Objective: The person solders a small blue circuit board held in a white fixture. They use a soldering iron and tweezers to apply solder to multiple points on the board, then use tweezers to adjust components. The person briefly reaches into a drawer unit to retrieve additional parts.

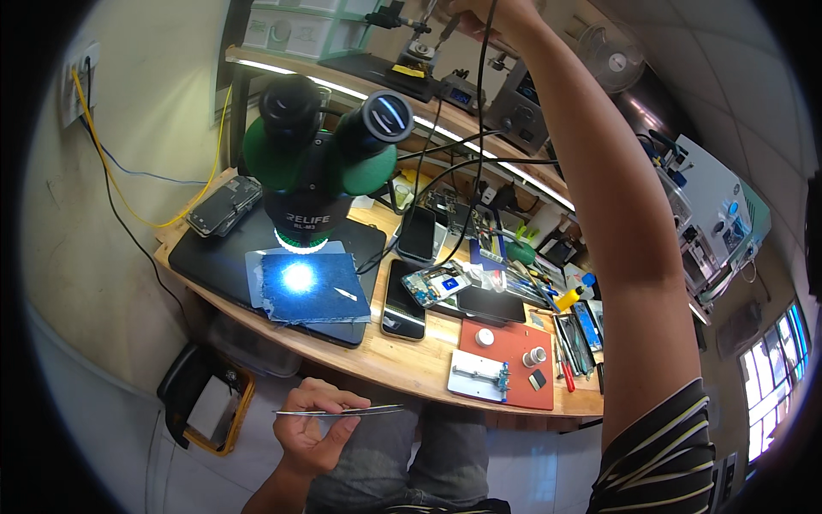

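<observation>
Low in front of my lap, my left hand (315, 421) is closed around slim metal tweezers (382, 409), held level between thumb and fingers. My right arm stretches far up over the bench. At the picture's top edge, my right hand (492, 15) is partly cut off; its fingers look curled by a metal stand (419, 53) on the shelf, around something I cannot make out. A green and black microscope (306, 184) shines a bright ring light onto a worn blue pad (321, 300). A small pale pointed piece (346, 293) lies on that pad.
Phones (403, 300) and an opened phone board (435, 283) lie mid-bench. A red mat (533, 392) carries a white clamp fixture (476, 375) and small jars. Hand tools crowd the right. Black cables (478, 154) hang across the shelf. A bin (205, 403) stands below left.
</observation>
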A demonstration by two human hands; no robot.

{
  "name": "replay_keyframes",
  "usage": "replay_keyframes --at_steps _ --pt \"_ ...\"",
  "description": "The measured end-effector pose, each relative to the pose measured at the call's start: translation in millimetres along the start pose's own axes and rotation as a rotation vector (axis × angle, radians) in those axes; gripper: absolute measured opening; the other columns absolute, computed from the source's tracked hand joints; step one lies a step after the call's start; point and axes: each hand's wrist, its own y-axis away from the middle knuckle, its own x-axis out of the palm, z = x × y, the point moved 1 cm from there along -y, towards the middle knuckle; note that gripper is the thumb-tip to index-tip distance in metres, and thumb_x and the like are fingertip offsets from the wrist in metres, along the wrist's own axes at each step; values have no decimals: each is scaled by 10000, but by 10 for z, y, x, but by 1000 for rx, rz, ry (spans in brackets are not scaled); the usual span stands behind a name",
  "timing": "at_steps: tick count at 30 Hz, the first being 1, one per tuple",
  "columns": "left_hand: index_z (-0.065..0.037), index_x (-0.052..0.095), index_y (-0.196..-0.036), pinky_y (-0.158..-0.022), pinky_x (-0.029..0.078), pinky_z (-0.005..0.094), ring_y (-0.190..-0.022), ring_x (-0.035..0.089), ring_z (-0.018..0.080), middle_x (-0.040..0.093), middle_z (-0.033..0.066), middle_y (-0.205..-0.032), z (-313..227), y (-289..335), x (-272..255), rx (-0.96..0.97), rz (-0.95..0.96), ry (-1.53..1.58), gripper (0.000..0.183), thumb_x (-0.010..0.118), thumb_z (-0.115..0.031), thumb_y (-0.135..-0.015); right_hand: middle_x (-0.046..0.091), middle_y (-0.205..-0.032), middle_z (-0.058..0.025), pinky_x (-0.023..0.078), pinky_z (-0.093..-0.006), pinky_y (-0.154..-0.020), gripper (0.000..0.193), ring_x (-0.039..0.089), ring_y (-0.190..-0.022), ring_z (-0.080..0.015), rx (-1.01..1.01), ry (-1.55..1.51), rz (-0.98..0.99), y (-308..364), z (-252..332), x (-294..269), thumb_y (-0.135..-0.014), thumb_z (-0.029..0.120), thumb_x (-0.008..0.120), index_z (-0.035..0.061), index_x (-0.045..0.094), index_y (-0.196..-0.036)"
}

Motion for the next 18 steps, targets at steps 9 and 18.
replay_keyframes --at_steps 9,18 --pt "-18 537 -1054 -814 520 302 -930 679 229 686 173 -964 129 -29 -66 -101 -132 39 263 702 54 -862 625 -624 -147 446 -357 -358 228 631 -484 -243 -10 -267 7 -406 -179 436 -831 15 695 -28 550 -1001" --pt "23 613 -1033 -768 488 277 -829 642 177 677 133 -928 230 -240 141 -77 -77 -80 225 745 -46 -865 706 -788 -217 591 -433 -520 129 705 -608 -304 35 -214 214 -608 -554 736 -782 -3 772 -90 684 -816"
